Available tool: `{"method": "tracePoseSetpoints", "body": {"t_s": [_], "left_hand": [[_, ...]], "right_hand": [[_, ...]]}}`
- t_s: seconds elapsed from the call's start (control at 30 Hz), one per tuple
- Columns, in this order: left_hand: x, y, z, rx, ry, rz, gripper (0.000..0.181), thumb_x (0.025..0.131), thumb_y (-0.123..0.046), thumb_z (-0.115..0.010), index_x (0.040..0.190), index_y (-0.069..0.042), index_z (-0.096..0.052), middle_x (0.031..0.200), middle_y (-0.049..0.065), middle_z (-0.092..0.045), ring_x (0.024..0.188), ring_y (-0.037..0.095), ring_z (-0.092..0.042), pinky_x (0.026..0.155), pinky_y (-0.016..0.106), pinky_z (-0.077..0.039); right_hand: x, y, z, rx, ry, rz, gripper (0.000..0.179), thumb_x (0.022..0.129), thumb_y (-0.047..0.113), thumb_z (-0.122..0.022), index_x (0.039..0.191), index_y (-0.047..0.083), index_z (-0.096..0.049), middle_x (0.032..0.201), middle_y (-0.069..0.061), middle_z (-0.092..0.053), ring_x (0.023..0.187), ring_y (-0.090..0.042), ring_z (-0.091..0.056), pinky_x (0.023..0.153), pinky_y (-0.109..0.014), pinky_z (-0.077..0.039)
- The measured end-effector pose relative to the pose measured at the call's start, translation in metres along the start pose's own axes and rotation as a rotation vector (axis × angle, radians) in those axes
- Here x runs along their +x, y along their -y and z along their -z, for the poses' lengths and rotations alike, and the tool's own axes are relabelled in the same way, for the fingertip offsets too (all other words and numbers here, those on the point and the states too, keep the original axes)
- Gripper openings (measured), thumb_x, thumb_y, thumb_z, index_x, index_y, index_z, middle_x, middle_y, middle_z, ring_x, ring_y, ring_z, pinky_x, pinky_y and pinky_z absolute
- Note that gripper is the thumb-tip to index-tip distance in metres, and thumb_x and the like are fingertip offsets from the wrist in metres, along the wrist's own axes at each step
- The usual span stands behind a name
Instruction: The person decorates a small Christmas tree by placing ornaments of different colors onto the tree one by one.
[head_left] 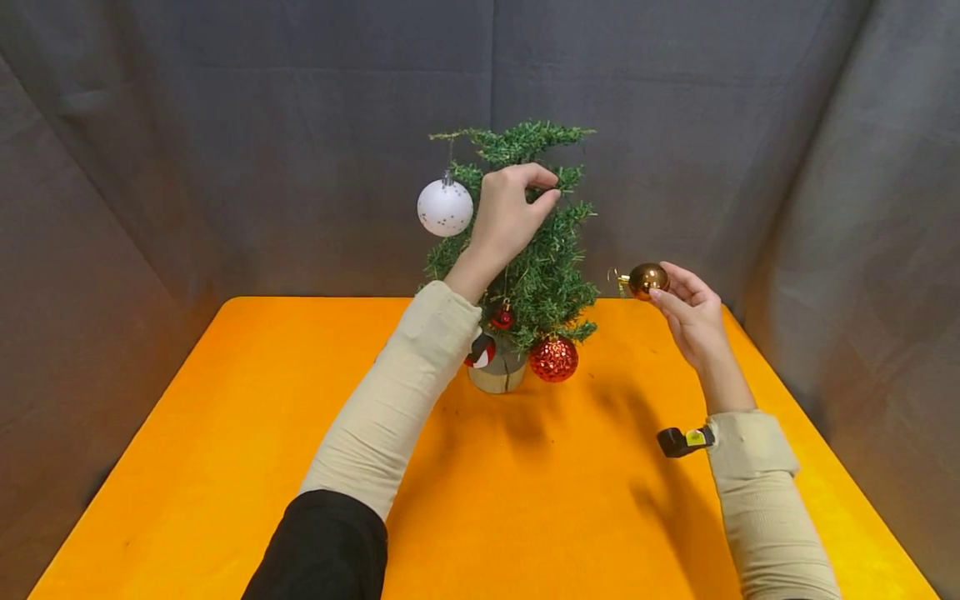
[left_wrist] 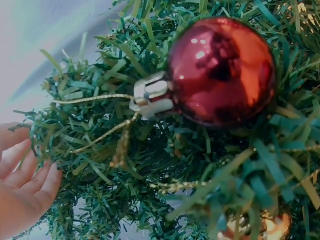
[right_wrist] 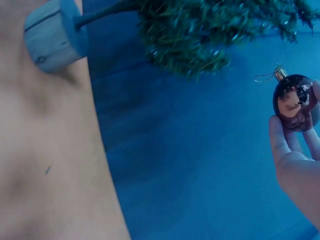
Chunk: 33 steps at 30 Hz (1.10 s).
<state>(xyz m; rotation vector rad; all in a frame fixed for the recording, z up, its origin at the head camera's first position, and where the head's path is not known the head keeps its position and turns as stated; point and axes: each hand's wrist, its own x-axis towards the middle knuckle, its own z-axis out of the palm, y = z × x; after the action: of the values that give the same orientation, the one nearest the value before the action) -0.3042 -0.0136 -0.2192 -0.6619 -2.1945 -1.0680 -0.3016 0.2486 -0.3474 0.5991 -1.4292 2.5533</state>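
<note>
A small artificial Christmas tree (head_left: 558,267) stands upright on the table. My left hand (head_left: 510,208) reaches to its upper right side, thumb and index finger pinching a branch tip (left_wrist: 37,132). Close by, in the left wrist view, a shiny red bauble (left_wrist: 222,72) with a gold thread loop lies against the needles. To the right of the tree, my right hand (head_left: 693,317) holds a shiny gold bauble (head_left: 645,281) between thumb and fingers. Its cap and thread loop (right_wrist: 264,78) point toward the tree, apart from the branches.
A white bauble (head_left: 445,208) hangs at upper left. Low on the tree are a textured red bauble (head_left: 553,359), a small red one (head_left: 502,317) and a black, white and red ornament (head_left: 482,351). The wooden base (head_left: 495,380) rests on the orange table (head_left: 225,450), with grey curtains (head_left: 300,150) behind.
</note>
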Motion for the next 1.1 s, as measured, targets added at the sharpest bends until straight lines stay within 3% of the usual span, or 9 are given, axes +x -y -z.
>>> {"method": "tracePoseSetpoints", "body": {"t_s": [0.23,0.57,0.8,1.1], "left_hand": [[0.0,0.001,-0.001,-0.002,0.002,-0.002,0.016,0.084,-0.011,-0.062,0.097,-0.004,-0.068,0.094,0.006,-0.066,0.088,0.014,-0.058,0.075,0.019,-0.043],[0.0,-0.001,-0.002,-0.004,0.006,-0.009,0.017,0.084,-0.011,-0.062,0.098,-0.004,-0.067,0.095,0.006,-0.065,0.088,0.014,-0.058,0.075,0.019,-0.042],[0.0,-0.003,-0.001,0.002,0.016,-0.01,0.017,0.084,-0.012,-0.062,0.099,-0.004,-0.067,0.097,0.006,-0.065,0.09,0.015,-0.058,0.077,0.019,-0.042],[-0.001,0.0,-0.002,-0.003,0.022,-0.018,0.017,0.085,-0.011,-0.062,0.099,-0.004,-0.067,0.097,0.007,-0.064,0.092,0.015,-0.057,0.079,0.019,-0.041]], "right_hand": [[0.009,0.009,-0.021,-0.005,0.025,0.054,0.036,0.079,-0.015,-0.056,0.114,-0.006,-0.056,0.088,-0.012,-0.059,0.078,-0.019,-0.057,0.07,-0.022,-0.049],[0.019,0.02,-0.047,0.002,0.082,0.07,0.034,0.08,-0.009,-0.059,0.114,-0.004,-0.056,0.093,-0.014,-0.056,0.085,-0.022,-0.058,0.078,-0.026,-0.048],[0.023,0.023,-0.058,0.058,0.109,0.066,0.029,0.083,-0.011,-0.054,0.111,-0.004,-0.057,0.095,-0.015,-0.056,0.086,-0.023,-0.058,0.078,-0.026,-0.048],[0.033,0.025,-0.07,0.209,0.175,0.055,0.026,0.083,-0.012,-0.053,0.109,-0.01,-0.054,0.104,-0.02,-0.055,0.09,-0.028,-0.057,0.081,-0.033,-0.047]]}}
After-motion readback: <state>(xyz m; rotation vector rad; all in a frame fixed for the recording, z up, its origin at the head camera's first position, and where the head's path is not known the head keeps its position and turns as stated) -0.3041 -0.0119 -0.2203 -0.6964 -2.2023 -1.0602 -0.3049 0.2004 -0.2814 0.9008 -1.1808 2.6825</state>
